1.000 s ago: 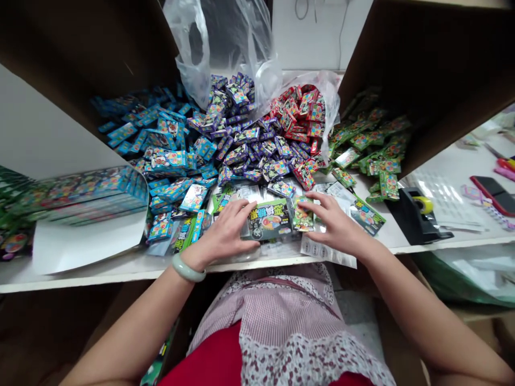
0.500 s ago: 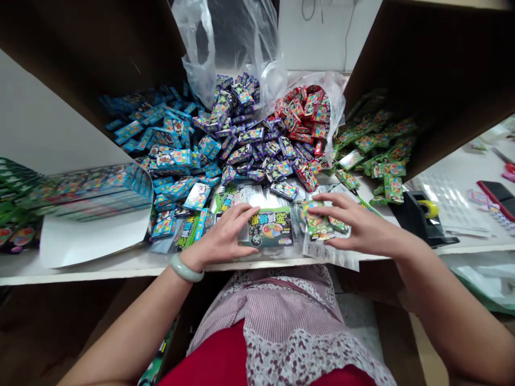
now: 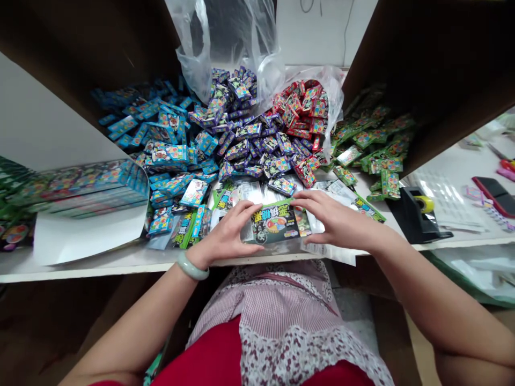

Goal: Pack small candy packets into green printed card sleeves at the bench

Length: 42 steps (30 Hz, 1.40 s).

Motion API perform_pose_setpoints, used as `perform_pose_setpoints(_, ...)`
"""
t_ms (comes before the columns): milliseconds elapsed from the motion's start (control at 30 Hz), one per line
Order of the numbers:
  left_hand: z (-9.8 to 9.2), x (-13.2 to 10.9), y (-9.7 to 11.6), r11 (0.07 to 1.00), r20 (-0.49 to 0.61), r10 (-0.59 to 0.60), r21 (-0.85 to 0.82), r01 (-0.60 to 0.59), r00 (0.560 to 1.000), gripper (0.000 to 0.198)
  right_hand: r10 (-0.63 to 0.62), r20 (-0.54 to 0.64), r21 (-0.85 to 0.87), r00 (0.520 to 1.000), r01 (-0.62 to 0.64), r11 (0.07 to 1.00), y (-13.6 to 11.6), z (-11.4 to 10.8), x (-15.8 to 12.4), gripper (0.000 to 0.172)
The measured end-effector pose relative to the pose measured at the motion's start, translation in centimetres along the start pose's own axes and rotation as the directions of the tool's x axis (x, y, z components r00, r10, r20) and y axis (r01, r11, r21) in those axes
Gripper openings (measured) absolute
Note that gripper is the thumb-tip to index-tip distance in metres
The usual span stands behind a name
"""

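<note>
A flat dark candy bag point(image 3: 276, 222) with a green top edge and large printed characters lies at the table's front edge, between my hands. My left hand point(image 3: 225, 233) grips its left end, fingers along the upper edge and thumb along the lower one. At the right end, my right hand point(image 3: 332, 222) curves its fingers over the top, with the thumb below. A small colourful candy box point(image 3: 301, 221) shows between that thumb and fingers, against the bag's right end; the rest is hidden. Underneath lies a white sticker sheet point(image 3: 336, 253).
Heaps of small blue boxes point(image 3: 171, 153), purple boxes point(image 3: 245, 134), red boxes point(image 3: 308, 110) and green boxes point(image 3: 382, 161) lie behind my hands. A white carton point(image 3: 92, 236) stands left; a tape dispenser point(image 3: 420, 214) and a phone point(image 3: 494, 195) lie right.
My right hand has moved left with the small boxes, up to the bag's right end. My left hand stays at the bag's left end. The view has shifted slightly.
</note>
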<state>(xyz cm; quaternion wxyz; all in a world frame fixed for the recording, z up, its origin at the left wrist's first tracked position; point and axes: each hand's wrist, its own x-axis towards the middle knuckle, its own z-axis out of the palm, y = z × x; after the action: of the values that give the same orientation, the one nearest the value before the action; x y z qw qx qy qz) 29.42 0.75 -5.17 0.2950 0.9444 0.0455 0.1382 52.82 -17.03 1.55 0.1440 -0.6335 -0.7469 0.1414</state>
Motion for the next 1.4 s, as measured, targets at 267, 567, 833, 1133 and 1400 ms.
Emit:
perform_pose_setpoints(267, 0.1, -1.0, -0.7, 0.991, -0.066, -0.072, 0.107, 0.079, 0.995, 0.09, 0.187, -0.267, 0.19, 0.945, -0.139, 0.972, -1.7, 3.9, 0.8, 0.04)
perform_pose_setpoints(567, -0.6, -1.5, -1.6, 0.976, -0.12, -0.155, 0.137, 0.171, 0.981, 0.086, 0.712, -0.361, 0.356, 0.602, -0.617, 0.702, 9.7, 3.1, 5.3, 0.023)
perform_pose_setpoints(833, -0.6, -2.3, -1.8, 0.971, -0.149, -0.18, 0.132, 0.2, 0.972, 0.085, 0.712, -0.349, 0.476, 0.609, -0.539, 0.695, 12.8, 4.8, 6.4, 0.031)
perform_pose_setpoints(1133, -1.2, -2.3, -1.9, 0.956, -0.202, -0.278, 0.034, 0.291, 0.939, 0.081, 0.348, -0.513, 0.383, 0.784, -0.153, 0.911, 9.6, 5.2, 5.7, 0.031)
perform_pose_setpoints(1400, -1.5, -2.7, -1.3, 0.959, -0.206, -0.273, 0.016, 0.282, 0.94, 0.082, 0.266, -0.35, 0.095, 0.898, -0.248, 0.964, 8.4, 6.3, 4.4, 0.054)
